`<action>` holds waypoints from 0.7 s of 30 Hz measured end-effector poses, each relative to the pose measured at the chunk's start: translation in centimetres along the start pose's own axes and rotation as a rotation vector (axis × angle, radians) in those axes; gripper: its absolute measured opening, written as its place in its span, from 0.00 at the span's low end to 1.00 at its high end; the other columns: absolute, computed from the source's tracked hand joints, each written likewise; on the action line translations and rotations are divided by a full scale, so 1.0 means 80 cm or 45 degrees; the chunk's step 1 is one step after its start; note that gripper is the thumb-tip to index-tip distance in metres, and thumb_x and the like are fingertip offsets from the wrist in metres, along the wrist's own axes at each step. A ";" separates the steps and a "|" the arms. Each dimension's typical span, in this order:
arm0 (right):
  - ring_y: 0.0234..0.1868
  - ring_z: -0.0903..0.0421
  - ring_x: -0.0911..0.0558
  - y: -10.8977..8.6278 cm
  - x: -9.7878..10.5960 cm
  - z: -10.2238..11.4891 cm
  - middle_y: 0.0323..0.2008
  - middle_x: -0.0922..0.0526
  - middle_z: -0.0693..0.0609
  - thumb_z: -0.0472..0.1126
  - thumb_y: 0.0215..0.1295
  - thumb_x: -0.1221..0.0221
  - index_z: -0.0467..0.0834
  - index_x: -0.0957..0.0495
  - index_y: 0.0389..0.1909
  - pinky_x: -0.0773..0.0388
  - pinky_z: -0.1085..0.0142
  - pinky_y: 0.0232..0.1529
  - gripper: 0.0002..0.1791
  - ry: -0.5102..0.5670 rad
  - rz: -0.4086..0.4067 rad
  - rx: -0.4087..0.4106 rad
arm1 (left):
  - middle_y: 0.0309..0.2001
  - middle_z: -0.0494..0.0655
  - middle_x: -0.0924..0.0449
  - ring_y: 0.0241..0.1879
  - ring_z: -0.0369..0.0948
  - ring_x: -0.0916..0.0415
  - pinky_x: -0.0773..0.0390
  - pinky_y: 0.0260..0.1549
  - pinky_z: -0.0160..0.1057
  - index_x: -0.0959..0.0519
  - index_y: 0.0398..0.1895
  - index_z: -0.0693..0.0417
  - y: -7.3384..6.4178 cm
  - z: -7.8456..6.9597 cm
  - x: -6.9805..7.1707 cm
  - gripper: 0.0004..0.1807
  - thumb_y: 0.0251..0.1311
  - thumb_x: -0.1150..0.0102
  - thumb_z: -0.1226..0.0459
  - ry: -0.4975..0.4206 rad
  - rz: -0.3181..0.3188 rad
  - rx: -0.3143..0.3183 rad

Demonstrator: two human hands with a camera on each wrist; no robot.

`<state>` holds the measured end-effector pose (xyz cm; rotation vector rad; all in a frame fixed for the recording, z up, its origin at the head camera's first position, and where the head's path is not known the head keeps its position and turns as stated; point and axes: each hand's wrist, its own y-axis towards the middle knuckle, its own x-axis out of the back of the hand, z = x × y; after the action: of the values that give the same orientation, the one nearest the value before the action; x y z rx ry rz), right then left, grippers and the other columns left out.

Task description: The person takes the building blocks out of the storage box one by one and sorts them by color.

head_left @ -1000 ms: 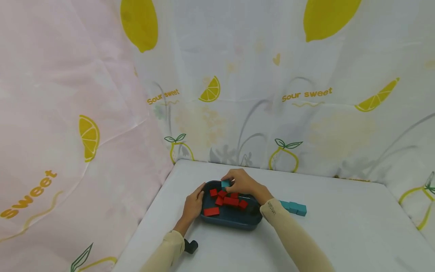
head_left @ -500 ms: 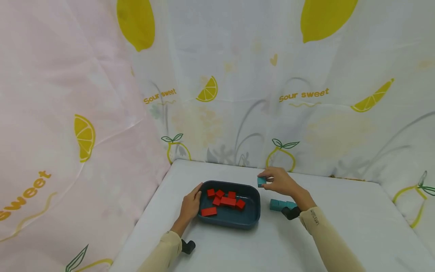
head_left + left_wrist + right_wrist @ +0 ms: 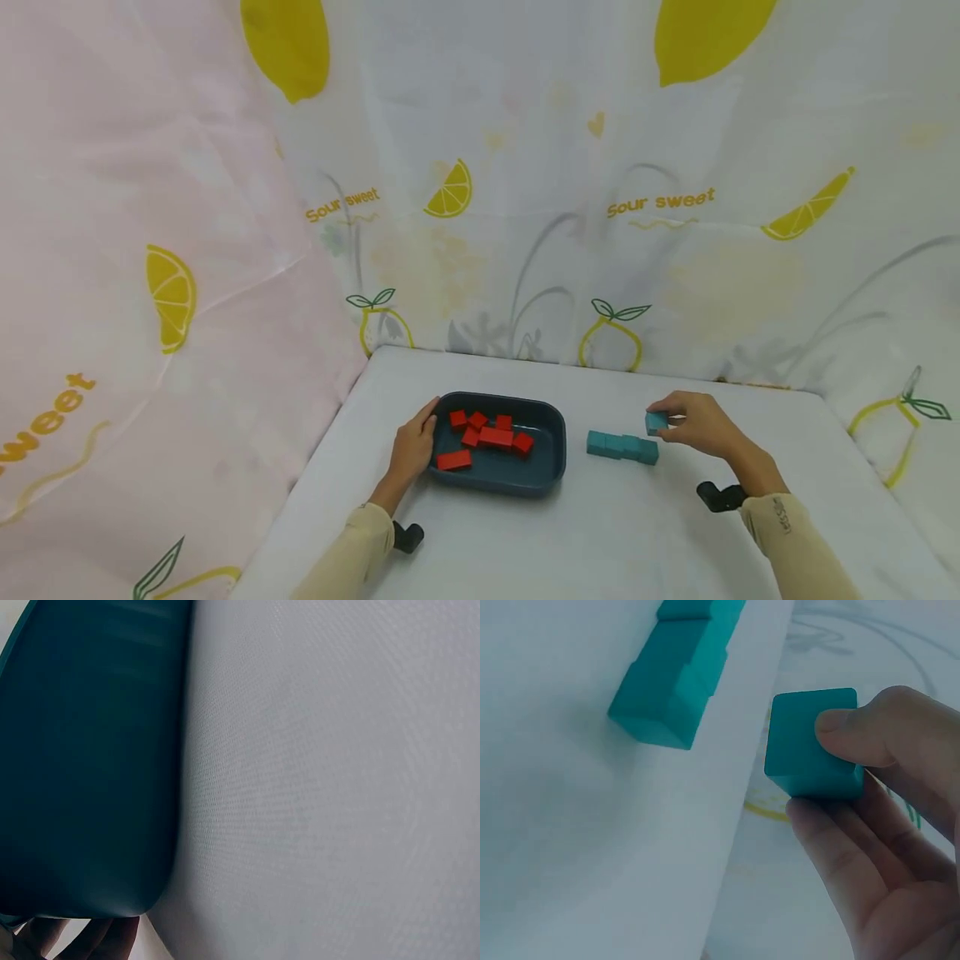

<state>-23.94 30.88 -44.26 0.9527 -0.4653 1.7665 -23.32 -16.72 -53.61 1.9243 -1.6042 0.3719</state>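
Note:
My right hand [image 3: 703, 422] pinches a teal cube [image 3: 810, 742] between thumb and fingers. In the head view it is held up just beyond the right end of a row of teal blocks [image 3: 622, 447] lying on the table. On the left, a dark blue rectangular dish [image 3: 504, 483] holds several red blocks [image 3: 496, 437], some cubes and some longer. My left hand [image 3: 412, 446] rests at the dish's left end, fingers stretched along the wall. In the left wrist view its fingers [image 3: 116, 939] touch the outside of the dish.
The white table [image 3: 540, 542] meets a hanging lemon-print cloth [image 3: 495, 250] at the back and left. Black wrist-worn pieces stick out by both sleeves, the right one [image 3: 720, 497] in front of the teal row.
My right hand has moved right with the teal cube, from over the dish to past the block row's right end. The left hand has stayed at the dish; the view shifted slightly.

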 end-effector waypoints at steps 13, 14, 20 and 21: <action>0.47 0.39 0.17 -0.036 -0.033 -0.052 0.46 0.17 0.38 0.31 0.47 0.31 0.35 0.16 0.43 0.17 0.53 0.43 0.19 0.023 0.011 -0.208 | 0.64 0.53 0.28 0.65 0.51 0.32 0.34 0.63 0.53 0.30 0.68 0.53 0.000 0.002 -0.001 0.22 0.74 0.53 0.65 0.009 -0.003 0.036; 0.47 0.39 0.17 -0.036 -0.035 -0.055 0.46 0.17 0.37 0.31 0.46 0.31 0.35 0.16 0.43 0.17 0.53 0.43 0.19 0.029 0.000 -0.217 | 0.64 0.53 0.28 0.65 0.51 0.32 0.34 0.63 0.54 0.30 0.68 0.53 0.000 0.002 -0.001 0.22 0.74 0.53 0.65 0.004 -0.005 0.031; 0.48 0.38 0.18 -0.040 -0.044 -0.062 0.48 0.18 0.35 0.31 0.48 0.31 0.34 0.17 0.44 0.18 0.50 0.46 0.19 0.047 0.009 -0.257 | 0.64 0.53 0.28 0.65 0.50 0.32 0.34 0.64 0.53 0.29 0.68 0.53 0.000 -0.002 -0.002 0.21 0.73 0.53 0.65 -0.004 -0.003 0.019; 0.48 0.39 0.18 -0.040 -0.044 -0.062 0.48 0.18 0.35 0.30 0.48 0.31 0.34 0.17 0.44 0.18 0.50 0.46 0.19 0.044 0.013 -0.262 | 0.64 0.53 0.28 0.65 0.51 0.32 0.34 0.63 0.53 0.29 0.68 0.53 0.000 -0.003 -0.002 0.21 0.73 0.53 0.66 0.000 -0.003 0.015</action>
<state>-22.35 33.47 -50.46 0.7754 -0.6181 1.7041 -23.30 -16.43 -53.55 1.9349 -1.6028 0.3818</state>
